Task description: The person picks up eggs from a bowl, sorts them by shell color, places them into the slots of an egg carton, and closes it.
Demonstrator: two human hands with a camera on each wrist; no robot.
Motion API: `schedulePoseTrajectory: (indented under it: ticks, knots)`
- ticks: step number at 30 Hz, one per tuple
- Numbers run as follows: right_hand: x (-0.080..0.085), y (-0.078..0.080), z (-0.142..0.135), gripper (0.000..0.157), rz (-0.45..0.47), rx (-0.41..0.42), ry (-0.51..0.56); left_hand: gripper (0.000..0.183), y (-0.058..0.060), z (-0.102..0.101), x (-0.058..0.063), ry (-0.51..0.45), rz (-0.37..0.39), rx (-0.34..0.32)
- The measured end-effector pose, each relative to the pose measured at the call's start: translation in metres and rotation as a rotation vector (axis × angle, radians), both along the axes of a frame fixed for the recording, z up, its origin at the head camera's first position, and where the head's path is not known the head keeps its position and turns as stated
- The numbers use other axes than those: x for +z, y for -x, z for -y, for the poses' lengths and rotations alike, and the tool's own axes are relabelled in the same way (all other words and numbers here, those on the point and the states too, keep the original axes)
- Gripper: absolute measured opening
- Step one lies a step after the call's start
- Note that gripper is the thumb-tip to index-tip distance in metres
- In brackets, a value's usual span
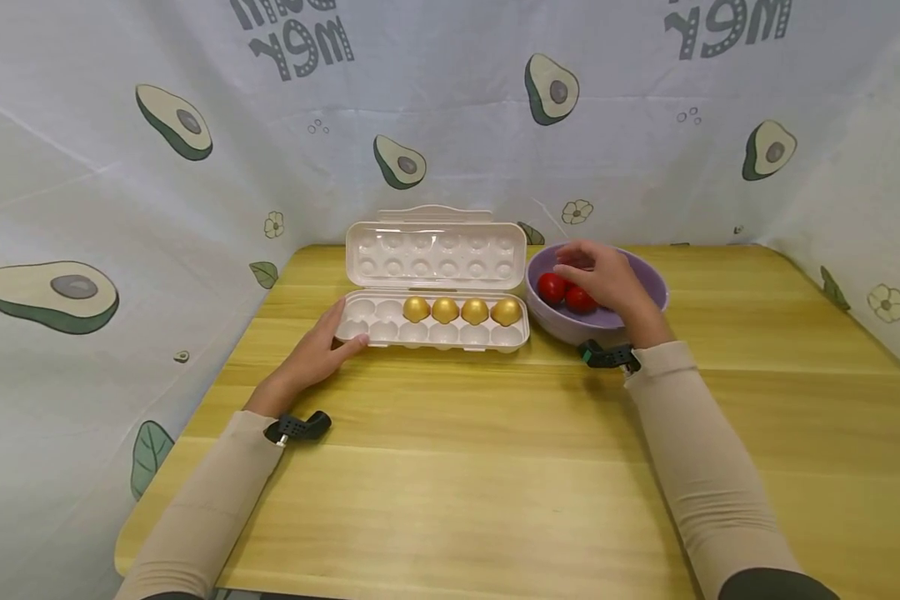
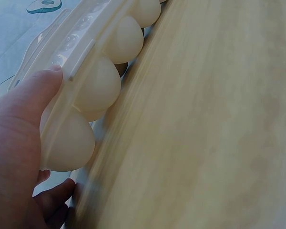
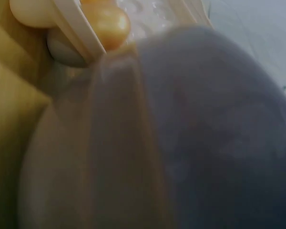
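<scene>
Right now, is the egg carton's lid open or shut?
Open: the lid stands raised behind the tray, leaving four gold eggs uncovered.

i have a yellowish wood table (image 1: 450, 467) before me, its grain running side to side and its near left corner rounded. a creased whitish cloth (image 1: 465, 108) hangs beyond it and also along my left and right. halved avocados (image 1: 401, 162) are printed over the cloth, the biggest on my left. among them i see flowers (image 1: 577, 212), leaves (image 1: 150, 458) and little circles (image 1: 692, 111) in threes. two patches of grey letters (image 1: 334, 40) run off at the top. in my left wrist view the cloth looks bluish.
</scene>
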State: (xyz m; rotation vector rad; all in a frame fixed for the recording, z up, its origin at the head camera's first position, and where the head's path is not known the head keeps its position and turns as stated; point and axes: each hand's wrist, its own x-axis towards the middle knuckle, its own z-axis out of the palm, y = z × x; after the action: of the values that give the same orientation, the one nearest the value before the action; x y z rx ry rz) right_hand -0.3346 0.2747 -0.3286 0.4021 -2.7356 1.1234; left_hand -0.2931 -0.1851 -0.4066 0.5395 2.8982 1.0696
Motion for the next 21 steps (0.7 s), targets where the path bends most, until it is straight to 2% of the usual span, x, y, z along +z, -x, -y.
schedulePoseTrajectory:
  ticks: [5,11,21]
  knots:
    - [0.0,-0.001,-0.015,0.039,0.053,0.005,-0.051,0.09,0.001,0.001,-0.001,0.001,-0.002,-0.001]
    - [-0.002,0.0,-0.025,0.039,0.073,-0.007,-0.128,0.089,0.001,0.001,-0.001,0.001,-0.007,-0.001]
    - [-0.002,-0.002,-0.026,0.037,0.122,-0.015,-0.129,0.09,0.0,0.001,0.0,0.001,-0.007,-0.003]
